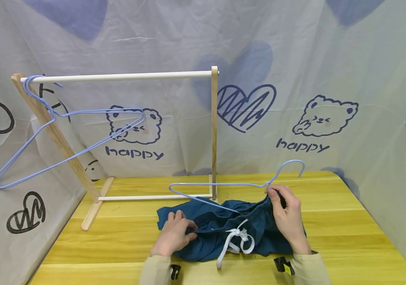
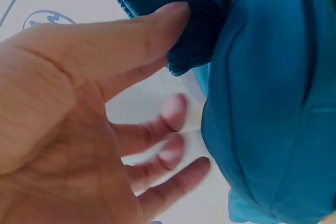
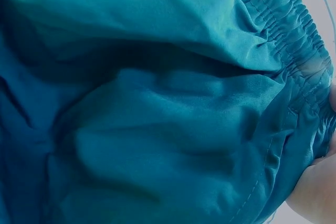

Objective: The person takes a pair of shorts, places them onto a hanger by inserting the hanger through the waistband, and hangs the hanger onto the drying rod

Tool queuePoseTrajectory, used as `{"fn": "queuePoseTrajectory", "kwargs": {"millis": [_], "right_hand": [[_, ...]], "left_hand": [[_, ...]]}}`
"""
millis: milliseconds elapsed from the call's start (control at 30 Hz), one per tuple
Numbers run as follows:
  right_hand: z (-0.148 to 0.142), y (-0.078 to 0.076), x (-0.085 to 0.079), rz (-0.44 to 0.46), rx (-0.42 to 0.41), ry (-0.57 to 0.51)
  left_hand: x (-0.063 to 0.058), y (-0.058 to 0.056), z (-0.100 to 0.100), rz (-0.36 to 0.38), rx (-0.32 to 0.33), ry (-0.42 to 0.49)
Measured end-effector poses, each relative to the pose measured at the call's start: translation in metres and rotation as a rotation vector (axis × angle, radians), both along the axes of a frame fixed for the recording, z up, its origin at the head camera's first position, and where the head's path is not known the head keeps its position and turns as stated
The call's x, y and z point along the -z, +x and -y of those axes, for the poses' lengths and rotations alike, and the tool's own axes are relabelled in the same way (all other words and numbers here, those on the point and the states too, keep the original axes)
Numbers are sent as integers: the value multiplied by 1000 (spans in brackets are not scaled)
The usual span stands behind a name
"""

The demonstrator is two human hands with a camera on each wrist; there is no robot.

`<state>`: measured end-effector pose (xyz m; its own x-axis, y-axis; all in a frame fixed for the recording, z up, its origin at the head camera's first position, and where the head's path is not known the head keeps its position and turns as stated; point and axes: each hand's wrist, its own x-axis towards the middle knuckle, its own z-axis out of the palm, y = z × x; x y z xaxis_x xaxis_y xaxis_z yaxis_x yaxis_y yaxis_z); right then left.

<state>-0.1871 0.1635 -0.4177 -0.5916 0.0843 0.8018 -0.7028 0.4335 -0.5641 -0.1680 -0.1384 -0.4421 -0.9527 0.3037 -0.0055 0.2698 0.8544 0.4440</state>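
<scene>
Dark teal shorts with a gathered elastic waistband and a white drawstring bow lie bunched on the table. My left hand pinches the left part of the waistband between thumb and index finger; in the left wrist view its other fingers stand apart from the cloth. At the right end of the waistband, my right hand grips the cloth beside the neck of a light blue hanger. The hanger's right part goes down into the waist opening and is hidden there, while its left end sticks out above the shorts.
Behind and to the left stands a wooden rack with a white top rail. Blue hangers hang at the rail's left end. The wooden table reaches a printed cloth backdrop behind and at both sides.
</scene>
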Motion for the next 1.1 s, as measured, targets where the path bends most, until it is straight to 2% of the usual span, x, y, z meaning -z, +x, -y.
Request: {"fn": "queuePoseTrajectory", "kwargs": {"millis": [233, 467, 633, 800, 933, 1100], "right_hand": [[-1, -1, 2, -4, 3, -5], [-1, -1, 2, 5, 3, -4], [-2, -1, 2, 16, 1, -10], [-3, -1, 1, 14, -6, -21], [-4, -2, 2, 17, -2, -19], [-5, -3, 3, 24, 5, -25]], "left_hand": [[-3, -2, 6, 39, -48, 57], [-6, -3, 6, 127, -179, 126], [-7, -3, 9, 131, -183, 195], [-9, -6, 13, 112, -159, 358], [-13, -8, 19, 144, -142, 487], [-18, -8, 24, 185, -194, 635]]}}
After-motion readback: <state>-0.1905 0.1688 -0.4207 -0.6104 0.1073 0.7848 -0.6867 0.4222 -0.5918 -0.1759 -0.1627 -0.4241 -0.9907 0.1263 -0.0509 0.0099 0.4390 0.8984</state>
